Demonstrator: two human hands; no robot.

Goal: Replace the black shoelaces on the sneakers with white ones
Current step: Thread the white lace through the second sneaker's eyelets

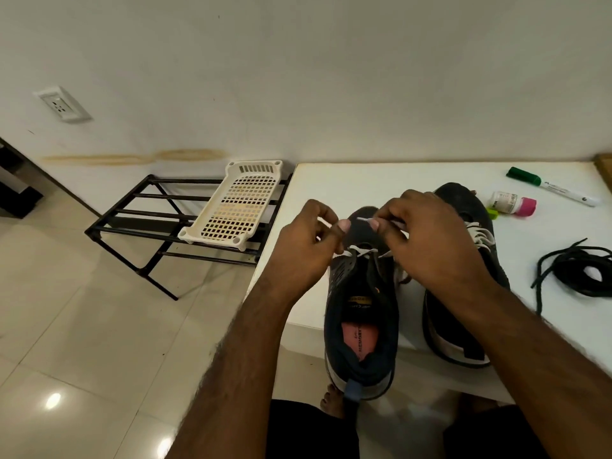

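Observation:
Two dark sneakers stand on the white table [381,180], toes pointing away from me. The left sneaker [362,313] has a white lace [359,251] across its lowest eyelets. My left hand [306,246] pinches one end of this lace above the toe. My right hand [430,240] pinches the other end, its tip showing between the fingers. The right sneaker [470,233], partly hidden by my right forearm, carries white lacing [480,235]. A pile of black laces [579,273] lies on the table to the right.
A green-capped marker [551,186] and a small bottle with a pink cap [513,203] lie at the table's far right. Left of the table a black metal rack [165,223] holds a white plastic basket [236,207]. The floor is tiled.

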